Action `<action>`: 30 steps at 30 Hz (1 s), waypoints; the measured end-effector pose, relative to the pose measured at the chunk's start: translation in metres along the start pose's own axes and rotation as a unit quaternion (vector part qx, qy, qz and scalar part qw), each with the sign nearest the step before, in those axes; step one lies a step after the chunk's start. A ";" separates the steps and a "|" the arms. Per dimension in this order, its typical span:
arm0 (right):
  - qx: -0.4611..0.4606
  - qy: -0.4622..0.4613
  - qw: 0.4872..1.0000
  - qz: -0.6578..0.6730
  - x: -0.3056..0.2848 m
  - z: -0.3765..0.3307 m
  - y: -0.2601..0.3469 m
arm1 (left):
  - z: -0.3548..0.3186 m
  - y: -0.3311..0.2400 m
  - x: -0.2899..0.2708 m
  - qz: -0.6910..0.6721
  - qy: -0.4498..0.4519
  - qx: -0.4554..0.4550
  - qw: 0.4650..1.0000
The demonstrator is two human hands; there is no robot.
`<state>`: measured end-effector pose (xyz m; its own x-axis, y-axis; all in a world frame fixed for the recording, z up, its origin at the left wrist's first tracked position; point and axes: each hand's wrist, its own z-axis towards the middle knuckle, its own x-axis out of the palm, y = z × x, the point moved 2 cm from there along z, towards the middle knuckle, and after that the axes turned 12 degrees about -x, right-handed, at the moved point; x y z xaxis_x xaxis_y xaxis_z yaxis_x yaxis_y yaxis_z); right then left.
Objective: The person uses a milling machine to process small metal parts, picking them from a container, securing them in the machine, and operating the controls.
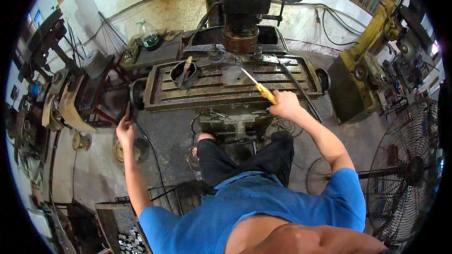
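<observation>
My right hand (285, 105) is closed round the yellow handle of a screwdriver (266, 94). Its thin bright shaft slants up and left to a flat metal plate (230, 76) on the slotted table (172, 98) of a milling machine. Above the plate hangs the round spindle head (240, 38). Out at the table's left end, my left hand (125, 134) has its fingers closed on the crank handle (128, 109) of a handwheel (137, 92). Between the hands, a dark round pot (184, 75) with a brush (187, 65) in it stands on the table.
A long bar (301, 89) lies across the table's right part. Left of the machine is a bench with a clear bottle (148, 35). A yellow machine (353, 84) and a large floor fan (405, 169) stand at right. A crate of metal pieces (129, 237) sits lower left.
</observation>
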<state>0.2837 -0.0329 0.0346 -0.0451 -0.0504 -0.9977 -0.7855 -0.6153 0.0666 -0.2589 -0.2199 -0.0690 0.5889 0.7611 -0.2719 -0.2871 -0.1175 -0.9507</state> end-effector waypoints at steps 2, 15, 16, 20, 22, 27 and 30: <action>-0.002 0.080 0.996 -0.039 0.008 0.025 0.004 | -0.007 0.012 -0.018 0.068 0.008 -0.037 0.997; 0.016 0.030 0.999 -0.001 0.016 0.069 0.009 | -0.061 0.025 -0.021 0.011 0.057 -0.132 0.990; -0.016 0.081 0.994 0.077 0.005 0.050 0.023 | -0.068 0.022 -0.007 -0.014 0.077 -0.146 0.986; -0.215 0.165 0.961 0.062 -0.005 -0.002 0.104 | -0.111 -0.022 0.063 -0.095 0.212 -0.164 0.959; -0.276 0.150 0.945 0.087 0.004 -0.012 0.140 | -0.122 -0.036 0.093 -0.214 0.289 -0.251 0.899; -0.330 0.110 0.933 0.091 0.034 0.000 0.172 | -0.126 -0.013 0.112 -0.411 0.210 -0.292 0.838; -0.347 0.156 0.915 0.134 0.042 -0.005 0.205 | -0.133 0.008 0.079 -0.399 0.160 -0.321 0.844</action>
<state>0.1234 -0.1651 0.0060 0.0854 -0.4290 -0.8993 -0.1850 -0.8937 0.4087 -0.1138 -0.2455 -0.1185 0.6050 0.5618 0.5643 0.7051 -0.0488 -0.7074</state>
